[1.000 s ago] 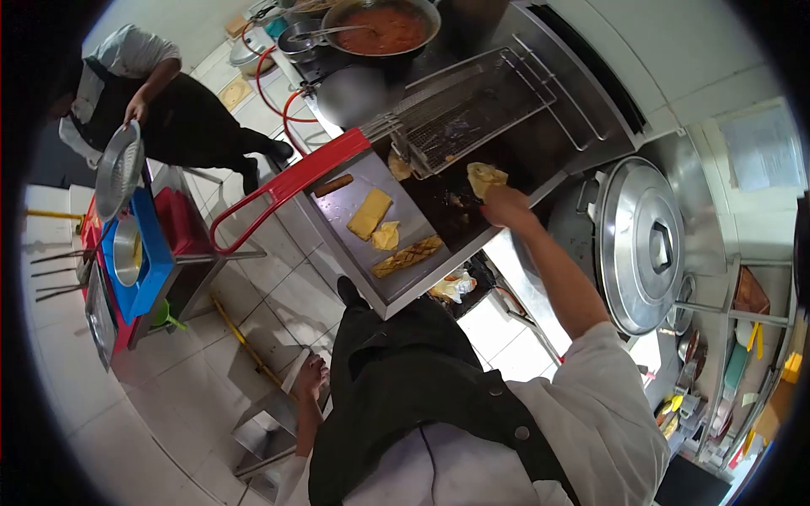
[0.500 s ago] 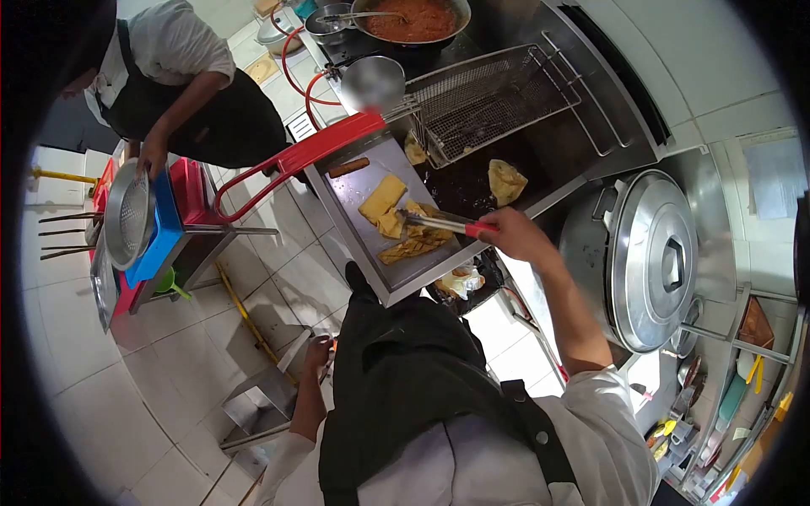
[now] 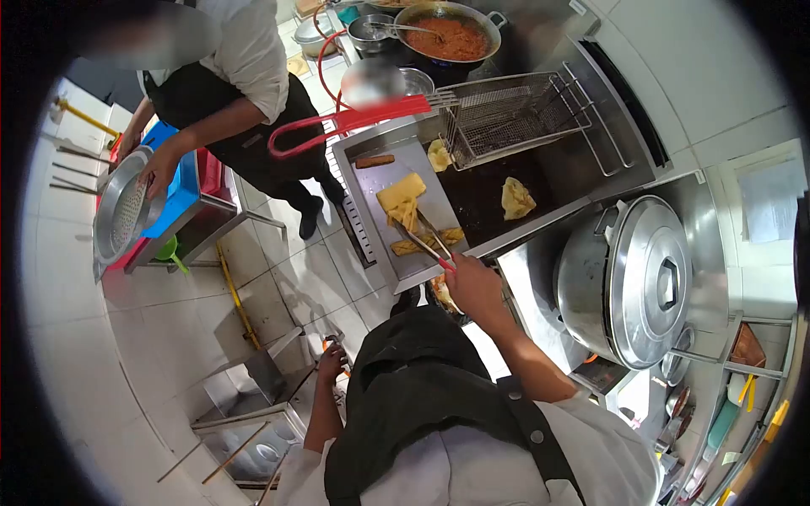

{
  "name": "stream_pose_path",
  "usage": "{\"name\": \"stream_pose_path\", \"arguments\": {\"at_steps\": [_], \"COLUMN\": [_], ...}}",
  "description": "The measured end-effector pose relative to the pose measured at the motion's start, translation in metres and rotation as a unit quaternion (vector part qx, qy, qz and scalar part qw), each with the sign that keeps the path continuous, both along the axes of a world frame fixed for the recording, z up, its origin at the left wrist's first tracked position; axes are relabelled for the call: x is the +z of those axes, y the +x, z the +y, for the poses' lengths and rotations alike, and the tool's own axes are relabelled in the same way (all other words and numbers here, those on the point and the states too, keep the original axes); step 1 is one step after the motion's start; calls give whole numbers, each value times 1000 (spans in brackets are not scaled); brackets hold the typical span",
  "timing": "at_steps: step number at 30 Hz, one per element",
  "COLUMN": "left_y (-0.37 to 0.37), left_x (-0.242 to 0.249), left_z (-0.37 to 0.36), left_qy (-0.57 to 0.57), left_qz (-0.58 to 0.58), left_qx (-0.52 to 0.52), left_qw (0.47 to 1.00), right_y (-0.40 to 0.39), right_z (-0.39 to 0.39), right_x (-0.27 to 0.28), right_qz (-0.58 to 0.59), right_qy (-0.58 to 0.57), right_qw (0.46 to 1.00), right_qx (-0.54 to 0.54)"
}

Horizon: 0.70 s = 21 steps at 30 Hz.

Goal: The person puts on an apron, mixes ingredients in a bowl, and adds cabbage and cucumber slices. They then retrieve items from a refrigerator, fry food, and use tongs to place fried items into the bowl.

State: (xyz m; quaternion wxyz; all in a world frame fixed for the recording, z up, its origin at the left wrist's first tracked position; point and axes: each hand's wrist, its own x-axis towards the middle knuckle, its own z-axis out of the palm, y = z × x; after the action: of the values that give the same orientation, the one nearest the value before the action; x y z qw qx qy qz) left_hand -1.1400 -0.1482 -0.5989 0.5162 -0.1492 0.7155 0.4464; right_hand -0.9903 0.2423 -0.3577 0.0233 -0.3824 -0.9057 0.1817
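Observation:
In my right hand (image 3: 475,291) is a pair of metal tongs (image 3: 437,244) with red grips. Their tips are at the lower end of a folded yellow fried sheet (image 3: 402,194) on the fryer's metal draining tray (image 3: 371,184). A ridged golden fried piece (image 3: 407,248) lies below it, partly behind the tongs. Near the tray's top sits a brown stick-shaped piece (image 3: 375,161). My left hand (image 3: 332,363) hangs low beside my apron, fingers curled by a small dark and orange item; what it holds I cannot tell.
Dark oil in the fryer (image 3: 485,223) carries a pale fried piece (image 3: 516,199). A wire basket (image 3: 515,126) with a red handle (image 3: 354,122) rests over it. A lidded pot (image 3: 637,282) stands right; a pan of red sauce (image 3: 447,38) behind. At left, a person holds a colander (image 3: 126,202).
My right hand has swung the tongs left and down, and their tips now meet the yellow sheet's lower end. The other person has leaned over the colander. My view has shifted.

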Motion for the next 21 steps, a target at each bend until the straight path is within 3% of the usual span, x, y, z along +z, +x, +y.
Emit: {"name": "stream_pose_path", "arguments": {"at_steps": [3, 5, 6, 12, 17, 19, 21], "left_y": [33, 60, 76, 161, 205, 223, 239], "left_x": [-35, -36, -17, -44, -60, -78, -83], "left_z": [-23, -24, -15, -41, -84, -104, -118], "left_qy": [38, 61, 27, 66, 35, 27, 22], "left_qz": [-11, -24, -5, -6, -11, -15, -10], "left_qx": [15, 11, 12, -7, -23, -3, 31], "left_qw": [999, 998, 1000, 998, 999, 1000, 999], "right_y": [-4, -10, -8, 4, 70, 124, 178], "right_z": [-13, -15, -12, -14, -34, -42, -52], "right_x": [-20, -25, -34, -38, 33, 53, 67], "right_qz": [23, -18, 24, 85, 164, 202, 152], "right_qy": [46, 28, 19, 17, -24, 11, -25], "right_qw": [999, 999, 999, 996, 986, 979, 988], "right_qx": [18, -3, -8, -10, -16, 24, -15]}}
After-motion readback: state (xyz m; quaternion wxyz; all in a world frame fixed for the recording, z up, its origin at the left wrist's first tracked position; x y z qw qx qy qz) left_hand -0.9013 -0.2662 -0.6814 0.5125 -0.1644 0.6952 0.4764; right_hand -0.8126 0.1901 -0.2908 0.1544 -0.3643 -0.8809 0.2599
